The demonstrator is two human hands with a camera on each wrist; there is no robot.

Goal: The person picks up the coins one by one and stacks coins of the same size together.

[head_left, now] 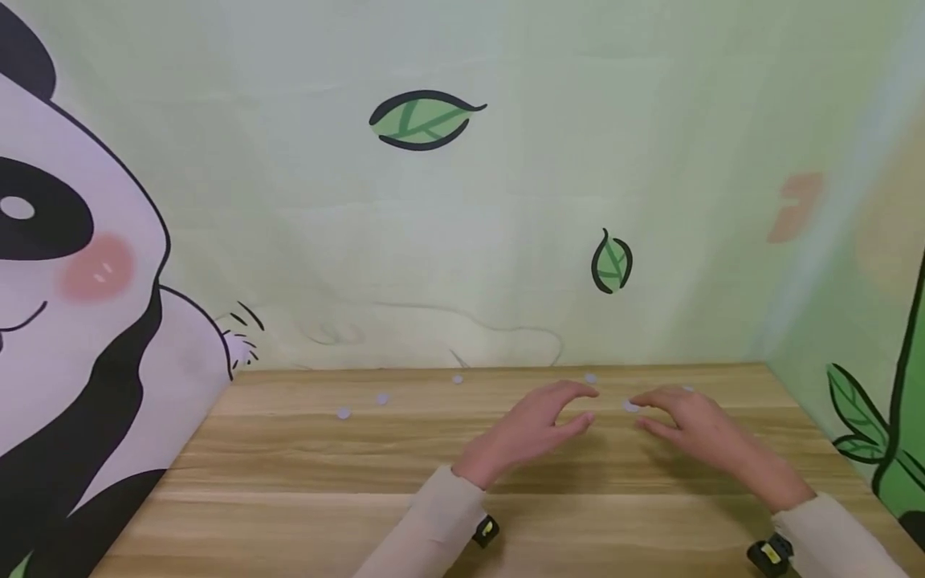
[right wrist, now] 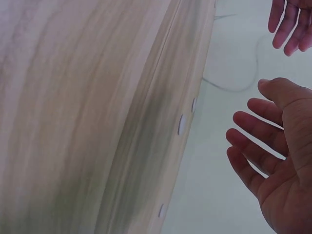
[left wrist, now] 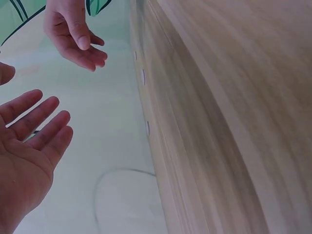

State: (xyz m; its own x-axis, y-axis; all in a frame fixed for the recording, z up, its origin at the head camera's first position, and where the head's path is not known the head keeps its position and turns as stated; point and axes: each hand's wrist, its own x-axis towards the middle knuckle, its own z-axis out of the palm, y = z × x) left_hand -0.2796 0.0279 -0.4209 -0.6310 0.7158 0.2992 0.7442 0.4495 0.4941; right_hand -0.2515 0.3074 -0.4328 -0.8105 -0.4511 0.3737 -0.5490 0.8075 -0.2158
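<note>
Both hands hover over a wood-grain table [head_left: 303, 474], palms turned toward each other with a gap between them. The left hand [head_left: 531, 425] has its fingers relaxed and slightly bent, holding nothing; in the left wrist view its palm [left wrist: 29, 156] faces the camera with fingers spread. Opposite it, the right hand [head_left: 701, 429] is likewise loosely bent and without any object, its palm [right wrist: 297, 136] bare in the right wrist view. A small white disc [head_left: 632, 407] on the table shows just by the right fingertips. Another white disc [head_left: 591, 378] lies farther back, beyond the left fingertips.
More white discs, among them one at the left [head_left: 344, 413] and one near the back edge [head_left: 458, 379], dot the table's far part. Behind rises a pale green cloth backdrop [head_left: 325, 241] with a printed panda [head_left: 108, 201] and leaves. Dark wrist cameras [head_left: 486, 531] sit at both sleeves.
</note>
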